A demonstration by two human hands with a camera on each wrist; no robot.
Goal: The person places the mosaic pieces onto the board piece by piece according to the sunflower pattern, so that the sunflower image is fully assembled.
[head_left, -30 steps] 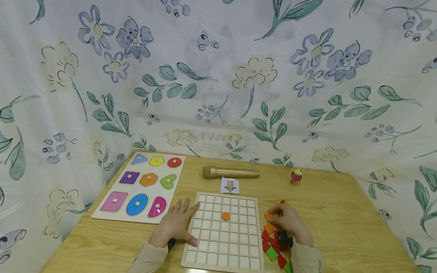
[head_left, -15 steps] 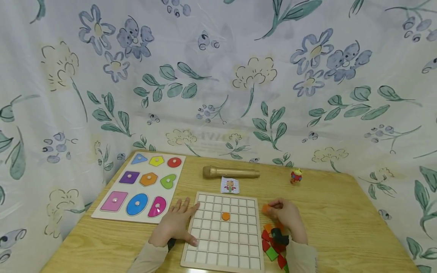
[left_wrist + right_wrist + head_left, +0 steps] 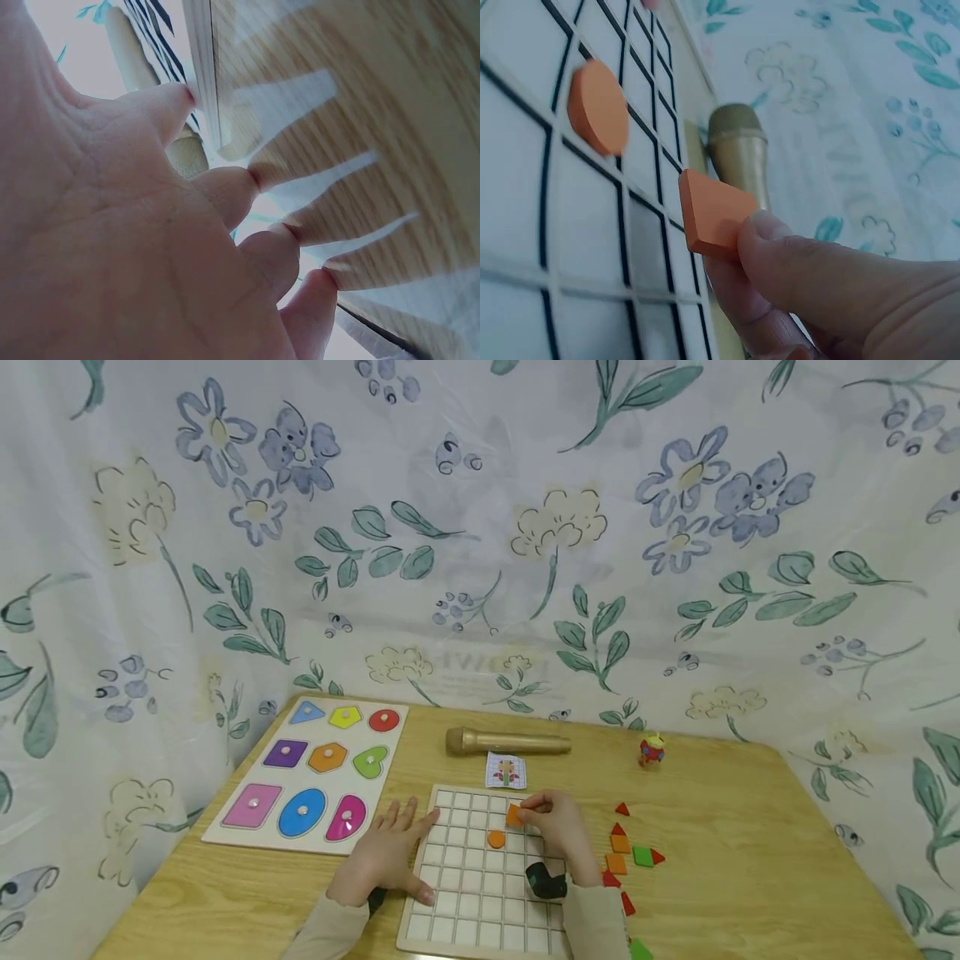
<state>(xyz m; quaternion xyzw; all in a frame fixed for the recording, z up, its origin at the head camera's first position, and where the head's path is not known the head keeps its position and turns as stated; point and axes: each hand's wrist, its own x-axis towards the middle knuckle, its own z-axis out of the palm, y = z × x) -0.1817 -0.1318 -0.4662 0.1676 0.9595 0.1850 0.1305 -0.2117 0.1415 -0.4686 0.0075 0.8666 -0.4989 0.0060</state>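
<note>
The orange square point(image 3: 513, 815) is pinched between the thumb and fingers of my right hand point(image 3: 558, 833), tilted at the upper part of the grid board point(image 3: 468, 906); whether it touches a cell I cannot tell. The orange disc point(image 3: 496, 839) lies near it, toward my left. My left hand point(image 3: 386, 856) is well apart from the right, fingers spread, at the board's left edge with the thumb over it. Half a second ago, the square was beyond the board's right edge; now it is over the grid, and more of the loose pieces point(image 3: 617, 863) to the right are uncovered. Past the board lie a small picture card point(image 3: 506, 772) and a gold microphone point(image 3: 510, 742), with a toy figure point(image 3: 652, 749) off right and a shape puzzle point(image 3: 300, 778) left, all on a wood-grain table point(image 3: 750, 852) before a floral curtain point(image 3: 480, 568).
</note>
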